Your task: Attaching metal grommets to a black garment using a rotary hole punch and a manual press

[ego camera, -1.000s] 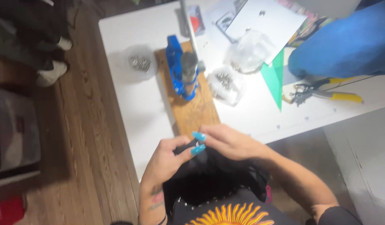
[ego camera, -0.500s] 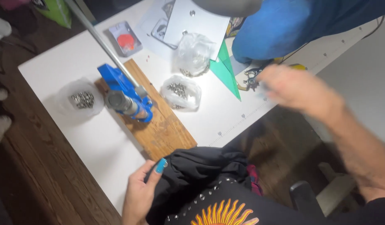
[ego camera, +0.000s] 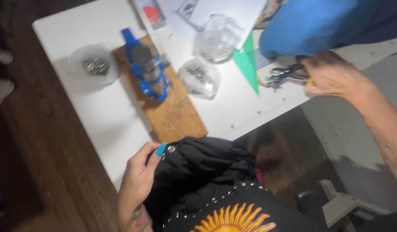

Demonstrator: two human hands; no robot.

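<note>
Your left grip (ego camera: 140,178) pinches the black garment (ego camera: 202,172) at the lower middle of the frame, thumb with its turquoise nail pressed on the fabric's edge beside a small metal stud (ego camera: 171,148). That garment is soft, crumpled cloth bunched into folds, dotted with round silver studs along a curve, and it carries a yellow and orange sun print at the bottom edge of the frame. It lies in your lap, just off the near edge of the white surface (ego camera: 104,116).

Your right grip (ego camera: 331,77) sits at the upper right, arm stretched out, fingers curled down over the handles of the dark metal pliers (ego camera: 284,75) lying on the surface; the motion blur means you cannot tell whether they are really clamped.

A rough wooden board (ego camera: 177,116) lies in the middle of the surface, bearing a blue hand press (ego camera: 147,71) with a grey cylindrical head. Left of it stands a clear round tub of metal pieces (ego camera: 94,66); right of it, two crinkled clear plastic bags (ego camera: 200,77) hold more. A green paper triangle (ego camera: 248,64) lies between the bags and the pliers.
</note>
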